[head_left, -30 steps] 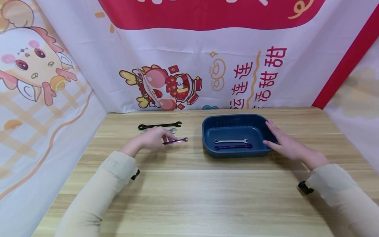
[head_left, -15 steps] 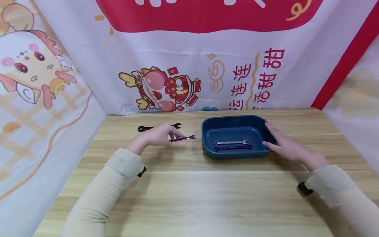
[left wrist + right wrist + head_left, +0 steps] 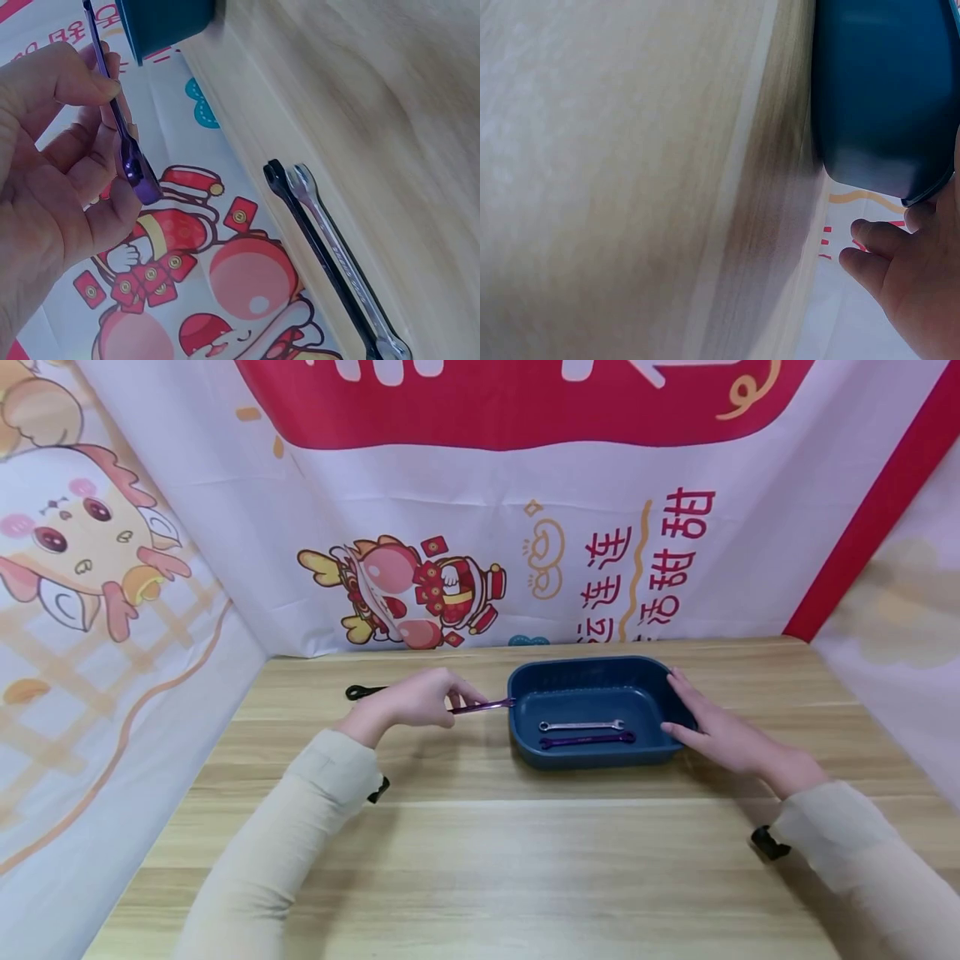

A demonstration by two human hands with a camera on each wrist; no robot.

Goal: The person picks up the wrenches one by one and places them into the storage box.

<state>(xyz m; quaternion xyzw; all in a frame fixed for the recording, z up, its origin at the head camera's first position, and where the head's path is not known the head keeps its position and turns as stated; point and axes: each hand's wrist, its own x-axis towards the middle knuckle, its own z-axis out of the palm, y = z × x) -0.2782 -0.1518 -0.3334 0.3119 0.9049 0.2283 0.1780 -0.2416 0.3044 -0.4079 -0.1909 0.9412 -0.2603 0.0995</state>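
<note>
My left hand (image 3: 423, 697) pinches a purple combination wrench (image 3: 483, 706) between thumb and fingers. The wrench's far end reaches the left rim of a dark blue plastic bin (image 3: 588, 760). Inside the bin lie a silver wrench (image 3: 581, 726) and a second purple wrench (image 3: 588, 741), side by side. At the bin's right end, my right hand (image 3: 720, 731) holds the rim, thumb over the inside and fingers along the outside; its thumb is hidden in the right wrist view. In the left wrist view, a black wrench (image 3: 319, 251) and a silver wrench (image 3: 349, 262) lie together on the table.
The wood-grain table (image 3: 570, 860) stretches in front of the bin toward me. A printed white and red cloth (image 3: 465, 485) hangs along the table's back edge, and more cloth (image 3: 142, 693) hangs at the left side.
My left hand has carried the purple wrench rightward from beside the other wrenches to the bin's left rim. The right hand stays at the bin, and the head view has shifted slightly.
</note>
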